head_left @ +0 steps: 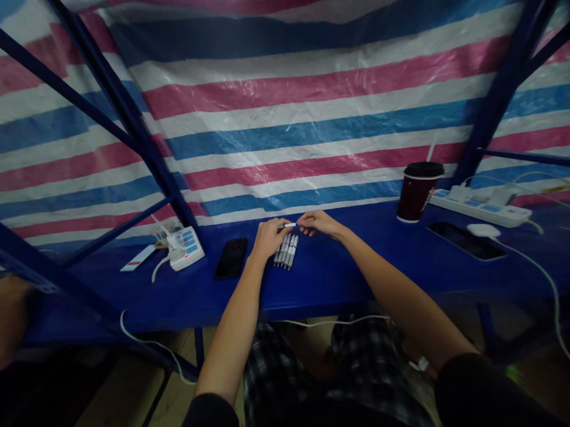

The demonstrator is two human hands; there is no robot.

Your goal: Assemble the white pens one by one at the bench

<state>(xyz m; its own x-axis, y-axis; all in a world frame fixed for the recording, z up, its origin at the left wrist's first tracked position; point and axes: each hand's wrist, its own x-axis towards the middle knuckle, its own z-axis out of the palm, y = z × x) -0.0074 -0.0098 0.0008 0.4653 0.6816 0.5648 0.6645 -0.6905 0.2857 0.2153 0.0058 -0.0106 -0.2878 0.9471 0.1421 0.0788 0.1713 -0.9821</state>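
"One pen (290,225) is up off the counter (342,274), going by the head cam. It's roughly level between the person's two hands, just past the far end of the row."

"Who's actually got it?"

"Left hand (267,239) for sure, fingers closed on one end. Right hand (319,224) has its fingers bunched together at the other end, but it's too tiny to tell whether they're gripping."

"What row, btw?"

"Gray-and-white pens (285,251) lying side by side on the counter, right next to the left hand."

"Other stuff around?"

"Yep. Left side: a black phone (231,258), then a white power strip (194,250) with things plugged in, then a lighter phone (138,258). Right side: a dark red cup (414,198) with black lid and straw, a second power strip (506,213), and a dark phone (456,239) with a white charger (483,230) overlapping its edge."

"And far left, is that someone else?"

"Yeah, a co-worker's hand (7,288), kinda blurry, well apart from these two. Striped sheet (308,93) hangs behind everything."
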